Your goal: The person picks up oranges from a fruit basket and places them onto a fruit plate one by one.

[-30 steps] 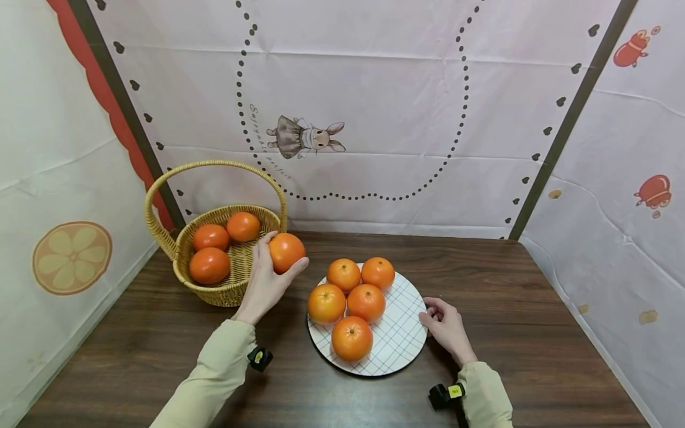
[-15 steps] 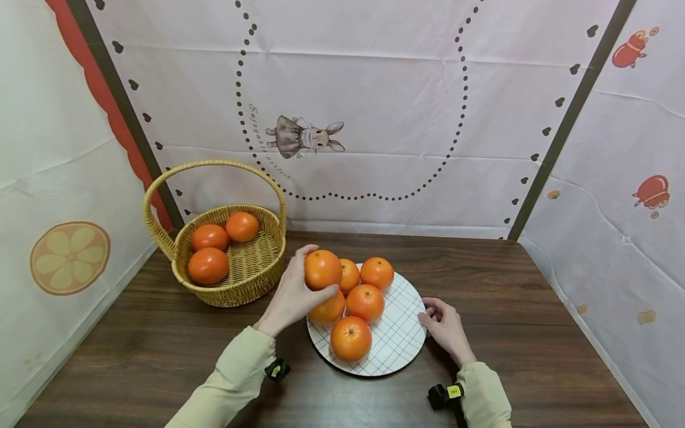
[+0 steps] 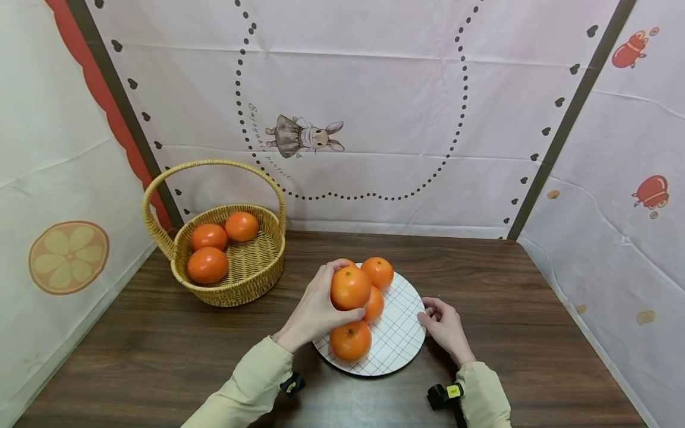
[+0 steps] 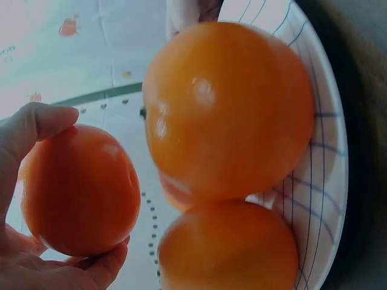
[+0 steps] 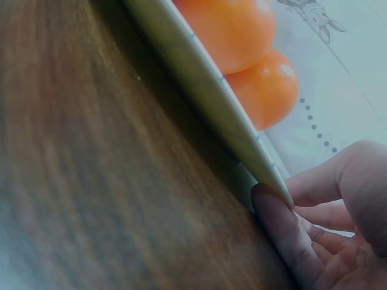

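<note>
My left hand grips an orange between thumb and fingers, held above the plate. In the left wrist view that held orange is apart from the larger-looking oranges on the plate. The round white plate has a blue grid pattern and bears several oranges; the held fruit and left hand hide part of them in the head view. At the plate's right edge, my right hand pinches the rim. The right wrist view shows its thumb under the plate rim and a finger over it.
A yellow woven basket with a tall handle stands at the back left, with 3 oranges in it. Dark wooden table lies beneath everything. Printed cloth walls close off the back and both sides.
My left hand has carried the orange out from the basket's right side, rightward and nearer to me, to above the plate. The right hand has stayed at the plate's rim.
</note>
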The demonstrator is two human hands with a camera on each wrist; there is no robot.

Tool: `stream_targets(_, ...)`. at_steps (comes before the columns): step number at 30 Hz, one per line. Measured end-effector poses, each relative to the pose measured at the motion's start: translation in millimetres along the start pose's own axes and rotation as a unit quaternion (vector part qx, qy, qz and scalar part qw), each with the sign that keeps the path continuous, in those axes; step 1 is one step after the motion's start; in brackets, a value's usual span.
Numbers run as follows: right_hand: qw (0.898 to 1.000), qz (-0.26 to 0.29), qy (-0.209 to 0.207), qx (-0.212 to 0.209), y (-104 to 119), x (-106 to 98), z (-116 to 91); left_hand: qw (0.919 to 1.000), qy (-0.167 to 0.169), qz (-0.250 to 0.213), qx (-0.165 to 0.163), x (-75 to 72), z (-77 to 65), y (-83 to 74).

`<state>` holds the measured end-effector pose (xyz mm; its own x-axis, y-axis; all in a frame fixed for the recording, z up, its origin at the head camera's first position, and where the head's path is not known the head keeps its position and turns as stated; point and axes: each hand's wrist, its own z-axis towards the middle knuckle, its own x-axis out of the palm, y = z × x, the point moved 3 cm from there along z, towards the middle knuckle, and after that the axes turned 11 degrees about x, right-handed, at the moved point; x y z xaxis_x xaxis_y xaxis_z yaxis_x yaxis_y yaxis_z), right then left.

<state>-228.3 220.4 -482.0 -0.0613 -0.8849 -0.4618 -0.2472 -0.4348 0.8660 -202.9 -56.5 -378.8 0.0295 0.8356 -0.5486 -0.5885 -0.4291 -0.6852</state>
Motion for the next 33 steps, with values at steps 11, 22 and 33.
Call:
stream_targets(11, 1.0, 0.003, 0.002, 0.002, 0.3, -0.7, -0.2, 0.9979, 0.048, 0.026, 0.035, 26.7, -6.2, -13.3)
stream_targets(22, 1.0, 0.012, 0.009, 0.007, 0.7, -0.7, -1.8, 0.9928, 0.075, 0.055, 0.075, 44.0, -12.9, -22.2)
stream_targets(33, 1.0, 0.011, 0.006, 0.003, 1.4, 0.0, -0.8, 0.9898, 0.082, 0.079, 0.086, 51.7, -17.2, -24.3)
